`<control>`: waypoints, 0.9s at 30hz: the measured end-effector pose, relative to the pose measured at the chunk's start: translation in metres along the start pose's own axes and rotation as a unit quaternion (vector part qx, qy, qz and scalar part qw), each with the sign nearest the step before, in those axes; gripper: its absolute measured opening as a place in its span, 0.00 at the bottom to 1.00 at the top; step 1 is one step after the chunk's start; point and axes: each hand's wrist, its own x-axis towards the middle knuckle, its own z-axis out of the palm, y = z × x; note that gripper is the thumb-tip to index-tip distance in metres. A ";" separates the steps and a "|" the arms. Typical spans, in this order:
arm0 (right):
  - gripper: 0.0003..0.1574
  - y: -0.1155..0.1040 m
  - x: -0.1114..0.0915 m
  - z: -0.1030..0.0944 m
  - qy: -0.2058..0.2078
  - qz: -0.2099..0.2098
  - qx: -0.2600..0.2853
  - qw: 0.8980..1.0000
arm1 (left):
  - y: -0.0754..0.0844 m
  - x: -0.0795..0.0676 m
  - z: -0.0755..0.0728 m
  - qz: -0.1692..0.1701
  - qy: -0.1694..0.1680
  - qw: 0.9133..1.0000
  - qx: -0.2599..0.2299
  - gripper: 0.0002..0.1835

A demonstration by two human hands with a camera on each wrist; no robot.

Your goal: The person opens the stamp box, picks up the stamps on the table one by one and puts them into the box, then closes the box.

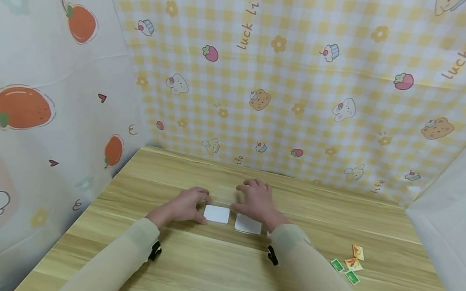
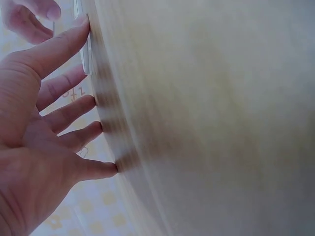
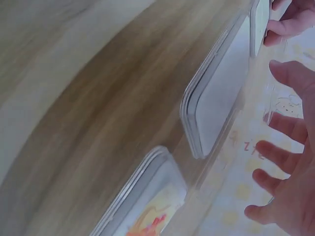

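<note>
Several flat clear plastic cases with white faces lie in a row on the wooden table. At the left case (image 1: 216, 214), my left hand (image 1: 187, 204) grips the left end, thumb along the near edge and forefinger beyond; the other fingertips (image 2: 101, 127) rest on the table. My right hand (image 1: 256, 201) is over the far side of the middle case (image 1: 248, 224). It pinches a thin clear plastic sheet or lid (image 1: 224, 195), barely visible, between thumb and forefinger; its other fingers are spread. A third case (image 3: 147, 214), bearing an orange picture, is mostly hidden by the right wrist in the head view.
Small orange picture cards (image 1: 353, 264) and green cards (image 1: 352, 277) lie on the table (image 1: 211, 284) to the right. A yellow checked cloth (image 1: 288, 83) hangs behind the table, with a printed white cloth (image 1: 46, 55) on the left.
</note>
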 end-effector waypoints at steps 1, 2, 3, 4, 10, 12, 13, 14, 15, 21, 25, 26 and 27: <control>0.38 -0.001 0.002 0.001 -0.003 0.009 0.006 1.000 | 0.000 -0.001 0.000 0.000 0.001 1.000 -0.002 0.30; 0.38 -0.001 0.004 0.001 -0.007 0.018 0.008 1.000 | 0.000 -0.001 -0.001 -0.001 0.000 1.000 -0.004 0.30; 0.38 -0.002 0.006 0.002 -0.011 0.026 0.008 1.000 | 0.000 -0.001 -0.001 -0.002 -0.001 1.000 -0.005 0.30; 0.38 -0.002 0.008 0.002 -0.016 0.034 0.007 0.999 | 0.001 -0.002 -0.002 -0.003 -0.002 1.000 -0.007 0.30; 0.40 -0.003 0.017 0.005 -0.048 0.063 -0.012 0.997 | 0.003 -0.001 -0.005 0.000 -0.008 1.000 -0.008 0.30; 0.41 -0.004 0.019 0.006 -0.054 0.067 -0.012 0.996 | 0.002 -0.001 -0.005 0.003 -0.008 1.000 -0.004 0.30; 0.41 -0.004 0.020 0.006 -0.057 0.069 -0.011 0.996 | 0.002 -0.001 -0.005 0.002 -0.008 1.000 -0.001 0.30; 0.41 -0.004 0.021 0.006 -0.059 0.071 -0.010 0.996 | 0.003 -0.001 -0.005 0.002 -0.008 1.000 0.000 0.31; 0.41 -0.005 0.021 0.007 -0.061 0.072 -0.010 0.995 | 0.003 0.000 -0.005 0.001 -0.009 1.000 0.001 0.31; 0.41 -0.007 0.025 0.010 -0.075 0.079 -0.021 0.994 | 0.003 -0.001 -0.006 -0.001 -0.013 1.000 -0.002 0.31; 0.42 -0.006 0.025 0.012 -0.077 0.080 -0.023 0.994 | 0.003 0.000 -0.006 -0.001 -0.011 1.000 -0.001 0.31; 0.42 -0.006 0.025 0.013 -0.077 0.080 -0.024 0.994 | 0.003 0.000 -0.006 -0.001 -0.012 1.000 0.000 0.31; 0.42 -0.006 0.026 0.013 -0.077 0.079 -0.025 0.994 | 0.003 0.000 -0.006 -0.001 -0.012 1.000 0.001 0.31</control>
